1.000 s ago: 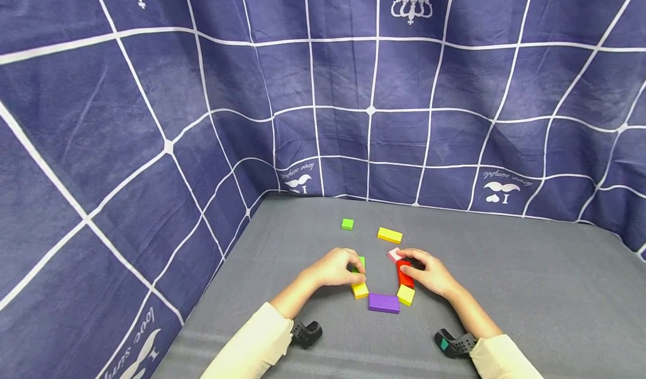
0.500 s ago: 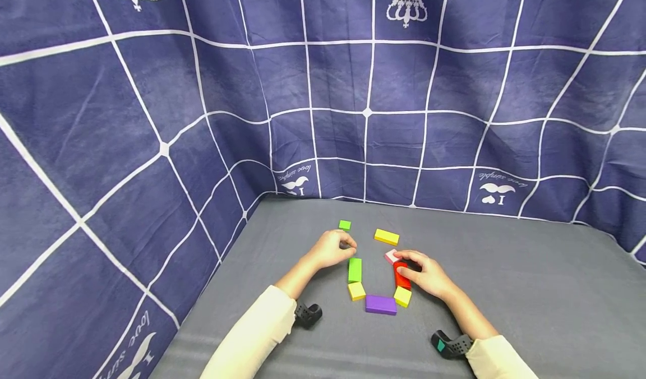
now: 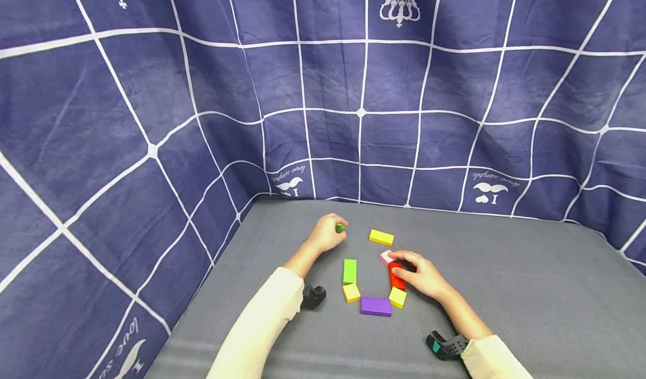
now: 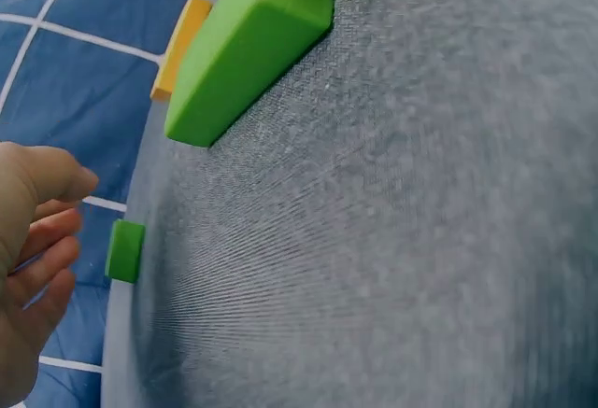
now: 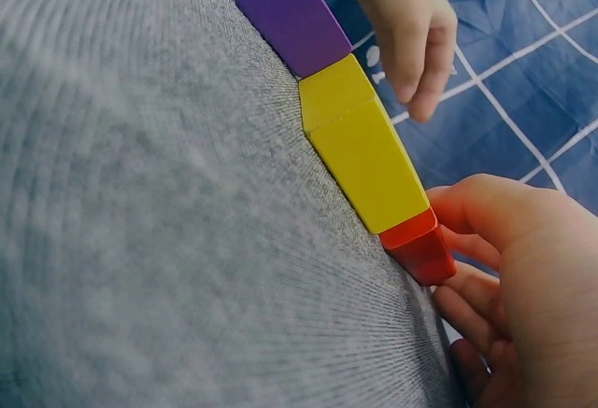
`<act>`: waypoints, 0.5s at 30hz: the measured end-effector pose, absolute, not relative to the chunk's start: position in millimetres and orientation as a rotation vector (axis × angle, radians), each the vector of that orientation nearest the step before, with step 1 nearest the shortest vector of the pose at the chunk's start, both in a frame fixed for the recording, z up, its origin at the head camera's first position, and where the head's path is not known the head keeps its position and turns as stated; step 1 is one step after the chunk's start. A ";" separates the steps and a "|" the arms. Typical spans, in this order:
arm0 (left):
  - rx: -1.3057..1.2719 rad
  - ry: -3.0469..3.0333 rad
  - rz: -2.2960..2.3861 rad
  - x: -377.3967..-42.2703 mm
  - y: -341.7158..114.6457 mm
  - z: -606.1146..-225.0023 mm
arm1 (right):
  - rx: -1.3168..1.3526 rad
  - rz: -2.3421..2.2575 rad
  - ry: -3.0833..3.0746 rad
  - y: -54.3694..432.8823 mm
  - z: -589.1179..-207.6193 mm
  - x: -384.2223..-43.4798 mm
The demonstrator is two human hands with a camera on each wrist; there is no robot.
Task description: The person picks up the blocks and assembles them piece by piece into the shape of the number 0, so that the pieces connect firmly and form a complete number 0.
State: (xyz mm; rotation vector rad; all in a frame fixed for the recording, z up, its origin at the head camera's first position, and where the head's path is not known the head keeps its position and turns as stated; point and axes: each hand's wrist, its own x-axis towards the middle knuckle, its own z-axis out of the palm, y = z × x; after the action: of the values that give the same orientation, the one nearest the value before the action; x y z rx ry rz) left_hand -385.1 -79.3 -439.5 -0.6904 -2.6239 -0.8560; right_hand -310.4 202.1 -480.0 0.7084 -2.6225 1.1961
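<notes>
My left hand [image 3: 325, 236] reaches to the far left of the table, around a small green block [image 3: 340, 228]. In the left wrist view its fingers are loosely bent, with a gap between them and that green block [image 4: 125, 250]. My right hand [image 3: 424, 276] holds a red block [image 3: 398, 282], thumb on one side and fingers on the other. Its index fingertip touches a pink block [image 3: 386, 257] at the red block's far end. Against the near end of the red block lies a yellow block [image 3: 397, 297]. The right wrist view shows the red block [image 5: 422, 251] partly covered by the hand.
A purple block [image 3: 375, 306], an orange-yellow block [image 3: 351, 293] and a long green block [image 3: 350, 271] curve round the near and left sides. A long yellow block [image 3: 381, 237] lies farther back. Blue curtain [image 3: 323, 76] with white lines borders the grey table [image 3: 504, 289].
My left hand has left the long green and orange-yellow blocks and moved away from me to the small green block. My right hand has stayed at the red and pink blocks.
</notes>
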 end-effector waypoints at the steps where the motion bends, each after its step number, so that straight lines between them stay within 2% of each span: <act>1: -0.669 -2.621 -0.860 -386.4 -79.5 -440.5 | 0.705 1.198 -2.624 202.4 -479.6 -310.4; 7: -0.577 -2.645 -0.896 -392.3 -79.9 -447.8 | 0.699 1.193 -2.625 204.7 -478.2 -311.8; 15: -0.602 -2.713 -0.823 -396.5 -81.0 -456.2 | 0.714 1.198 -2.626 201.9 -478.8 -310.2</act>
State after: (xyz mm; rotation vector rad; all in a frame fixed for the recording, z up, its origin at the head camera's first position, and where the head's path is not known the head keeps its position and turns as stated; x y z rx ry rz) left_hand -396.5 -81.0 -456.2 -0.6024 -2.7132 -0.8227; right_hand -310.2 201.9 -478.8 0.7144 -2.6265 1.1977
